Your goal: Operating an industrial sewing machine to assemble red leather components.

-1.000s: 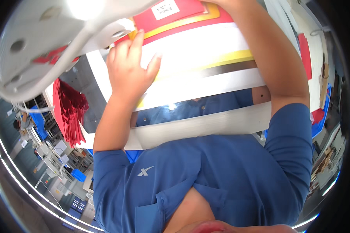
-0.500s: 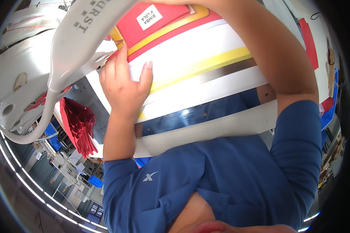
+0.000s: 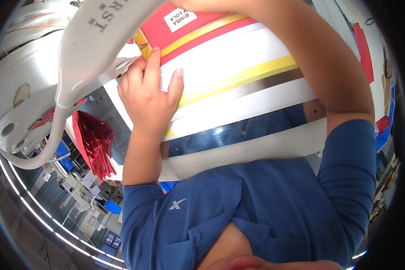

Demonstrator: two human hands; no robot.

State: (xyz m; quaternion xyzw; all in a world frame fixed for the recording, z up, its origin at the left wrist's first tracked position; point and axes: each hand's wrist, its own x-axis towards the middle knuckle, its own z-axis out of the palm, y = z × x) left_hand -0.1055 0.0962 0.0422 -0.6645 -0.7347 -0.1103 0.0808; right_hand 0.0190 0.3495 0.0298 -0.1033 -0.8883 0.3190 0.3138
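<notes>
bright light washes out the white sheet (image 3: 220, 67) and glints off the mirror-like strip (image 3: 243, 131). fisheye distortion curves the ceiling lamps (image 3: 54, 232) along a blackened rim.

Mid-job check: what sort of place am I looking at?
Probably a sewing workshop: a white machine, seemingly for sewing, stands upper left, a red panel lies beside it, and a bundle of red pieces sits at the left.

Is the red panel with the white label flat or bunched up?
Flat where visible: the red panel looks smooth, with a straight near edge.
</notes>
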